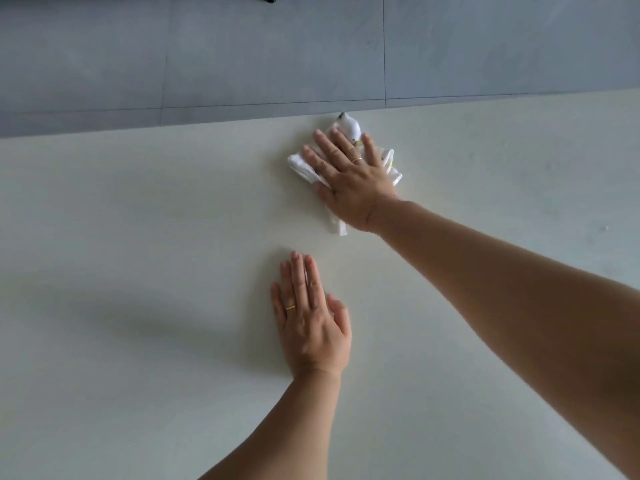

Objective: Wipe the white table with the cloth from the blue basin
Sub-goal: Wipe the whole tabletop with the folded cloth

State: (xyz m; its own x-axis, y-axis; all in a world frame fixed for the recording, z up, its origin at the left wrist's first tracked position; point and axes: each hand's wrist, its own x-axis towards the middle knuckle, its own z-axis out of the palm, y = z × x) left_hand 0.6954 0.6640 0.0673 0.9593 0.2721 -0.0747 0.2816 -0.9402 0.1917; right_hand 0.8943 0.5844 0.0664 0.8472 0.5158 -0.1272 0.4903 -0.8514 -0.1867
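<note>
Cloth (341,147) under flat right hand (349,181), seemingly touching table (138,220) edge.

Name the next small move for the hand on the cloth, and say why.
Probably sweep the right hand and cloth back toward the body: the cloth lies flat under the palm near the white table's far edge, and the left hand just braces.

No text, label, brand, number or sign can be read anywhere
</note>
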